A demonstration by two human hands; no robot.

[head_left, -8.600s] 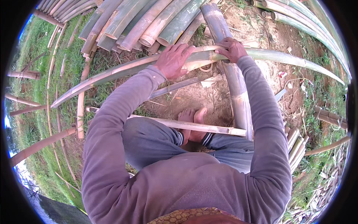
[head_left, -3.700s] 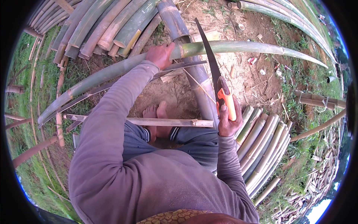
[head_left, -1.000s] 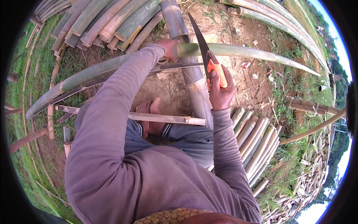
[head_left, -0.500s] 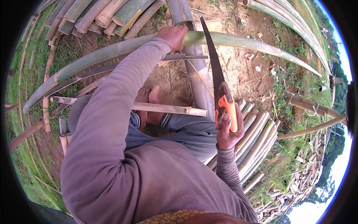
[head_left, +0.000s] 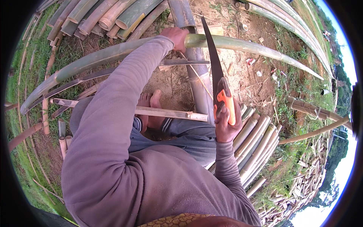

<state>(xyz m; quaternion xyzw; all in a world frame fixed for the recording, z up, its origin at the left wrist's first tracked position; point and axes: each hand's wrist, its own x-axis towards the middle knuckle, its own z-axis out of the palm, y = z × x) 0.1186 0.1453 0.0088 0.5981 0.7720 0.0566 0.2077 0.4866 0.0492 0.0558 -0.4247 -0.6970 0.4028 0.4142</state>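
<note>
My left hand point(head_left: 176, 38) is wrapped around a long green bamboo pole point(head_left: 242, 45), which lies crosswise over a thick bamboo log point(head_left: 197, 81). In my right hand point(head_left: 227, 126) is a handsaw point(head_left: 214, 56) with an orange and black handle. The dark blade points away from me, and its far part passes over the pole just right of my left hand. From this view I cannot tell whether the teeth touch the pole. A split bamboo strip point(head_left: 170, 112) lies across in front of my legs.
Cut bamboo lengths point(head_left: 109, 19) are stacked at the far left. Beside my right arm lies another bundle of bamboo pieces point(head_left: 257, 140). Long poles point(head_left: 280, 26) stretch along the far right, and a heap of offcuts point(head_left: 302, 185) lies at the near right. My bare feet point(head_left: 155, 99) rest near the log.
My right hand and the saw have shifted slightly left and away from me. My left hand keeps its hold on the bamboo pole.
</note>
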